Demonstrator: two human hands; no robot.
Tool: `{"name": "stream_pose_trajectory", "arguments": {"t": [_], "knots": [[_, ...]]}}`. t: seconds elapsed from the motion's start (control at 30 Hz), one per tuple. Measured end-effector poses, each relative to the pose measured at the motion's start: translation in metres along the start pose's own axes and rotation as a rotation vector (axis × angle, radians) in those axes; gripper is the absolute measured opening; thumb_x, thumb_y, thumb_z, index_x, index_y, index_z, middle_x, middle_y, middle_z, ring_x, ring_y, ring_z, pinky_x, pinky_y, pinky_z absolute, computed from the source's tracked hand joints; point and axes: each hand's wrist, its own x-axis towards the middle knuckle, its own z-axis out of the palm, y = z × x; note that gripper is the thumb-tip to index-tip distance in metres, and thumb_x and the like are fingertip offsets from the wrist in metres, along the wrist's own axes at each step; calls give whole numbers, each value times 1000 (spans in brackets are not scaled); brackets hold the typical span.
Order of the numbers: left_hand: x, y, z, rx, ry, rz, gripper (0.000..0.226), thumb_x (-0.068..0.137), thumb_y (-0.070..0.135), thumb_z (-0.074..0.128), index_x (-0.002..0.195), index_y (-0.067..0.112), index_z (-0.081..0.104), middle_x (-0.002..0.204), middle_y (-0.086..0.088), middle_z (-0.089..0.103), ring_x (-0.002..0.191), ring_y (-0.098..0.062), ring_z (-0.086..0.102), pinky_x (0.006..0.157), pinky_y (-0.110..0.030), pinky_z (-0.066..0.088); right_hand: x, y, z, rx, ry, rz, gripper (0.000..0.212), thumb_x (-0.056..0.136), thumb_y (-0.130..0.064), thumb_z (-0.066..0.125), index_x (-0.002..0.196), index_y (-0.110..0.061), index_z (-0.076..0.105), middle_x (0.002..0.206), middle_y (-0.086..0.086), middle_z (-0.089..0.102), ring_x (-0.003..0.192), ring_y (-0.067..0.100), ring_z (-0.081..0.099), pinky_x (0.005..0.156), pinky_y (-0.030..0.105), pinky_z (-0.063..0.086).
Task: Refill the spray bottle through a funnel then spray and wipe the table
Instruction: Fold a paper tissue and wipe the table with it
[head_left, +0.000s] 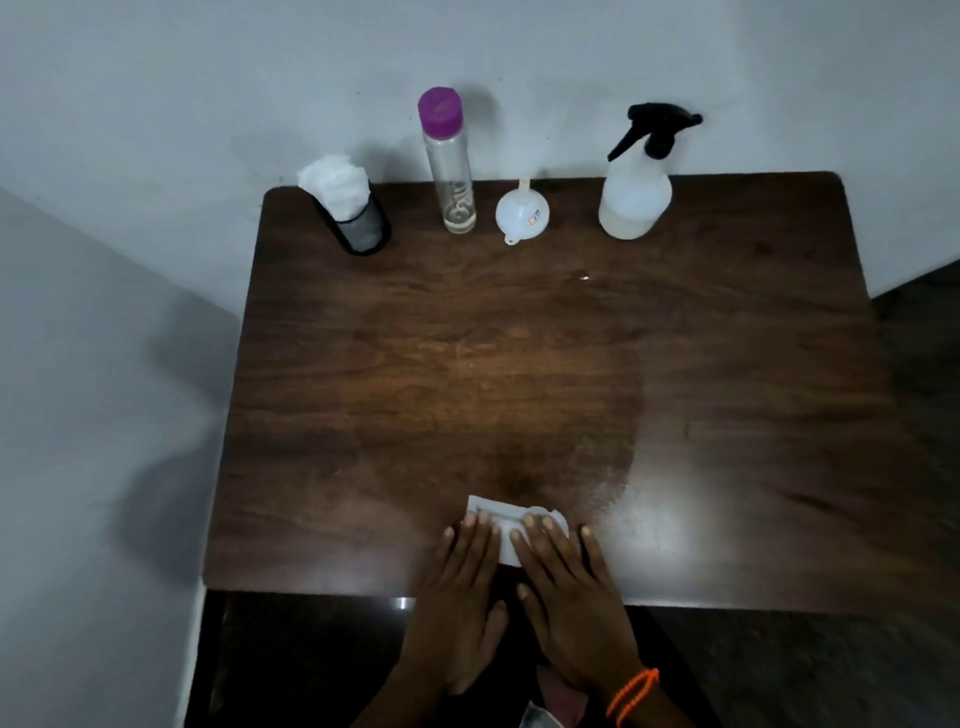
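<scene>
A: Well, your 2 hands are flat and spread wide on the folded white paper tissue (506, 538), pinning it to the dark wood-grain table (753, 467) at the near edge. The left hand (462, 597) covers its left side, the right hand (571, 587) its right; neither is curled around anything.

B: How will that tissue behave?

A: Light, soft and limp, I'd judge. It should slide easily on that glossy top, and if it takes up wet it will likely go weak and tear. Press with flat fingers across its middle, don't pinch a corner.

B: And the rest?

A: All along the far edge, well apart from you. The translucent white plastic spray bottle with the black trigger head (636, 195) stands far right, a pale liquid low in it. Grip its rounded body or neck; it looks smooth, maybe slick if damp. Left of it lies the small white plastic funnel (521, 212), stiff and very light. Then the tall clear cylinder bottle with the purple cap (449, 171), nearly empty, so top-heavy and easy to tip. Far left, a black mesh cup (363, 226) holds crumpled white tissues (336, 182).
</scene>
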Motion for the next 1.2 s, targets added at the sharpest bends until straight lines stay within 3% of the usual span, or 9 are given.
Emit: {"name": "stream_pose_trajectory", "arguments": {"t": [0.37, 0.5, 0.7, 0.9, 1.2], "knots": [[135, 55, -6, 56, -100, 152, 72, 101, 43, 39, 161, 5, 29, 170, -13, 23, 161, -24, 7, 129, -49, 14, 12, 85, -28, -38, 127, 290, 63, 105, -39, 40, 162, -23, 20, 171, 0, 15, 158, 15, 8, 125, 55, 14], [191, 67, -12, 68, -92, 183, 70, 101, 43, 34, 159, 3, 33, 168, -16, 28, 160, -27, 15, 128, -51, 17, 40, 123, -43, -47, 189, 335, 61, 104, -38, 37, 162, -23, 24, 170, 1, 18, 158, 16, 12, 126, 54, 13], [280, 61, -29, 117, -78, 123, 75, 100, 48, 21, 161, 6, 29, 169, -14, 27, 160, -24, 14, 130, -49, 9, 117, 177, -73, -22, 209, 327, 60, 104, -43, 26, 161, -24, 28, 169, 2, 23, 157, 17, 17, 125, 55, 10], [359, 30, -53, 169, -46, 65, 82, 96, 51, 6, 163, 7, 23, 171, -12, 21, 161, -22, 8, 130, -46, 1, 207, 207, -107, 14, 194, 296, 66, 100, -49, 13, 161, -26, 25, 170, 3, 19, 158, 19, 12, 125, 52, 0], [328, -48, -75, 176, -13, 10, 77, 98, 47, 20, 162, 5, 24, 171, -15, 20, 161, -24, 8, 130, -48, 5, 255, 157, -94, -42, 222, 92, 60, 105, -48, 25, 158, -23, 34, 167, 4, 29, 157, 21, 20, 126, 56, 11]]}}
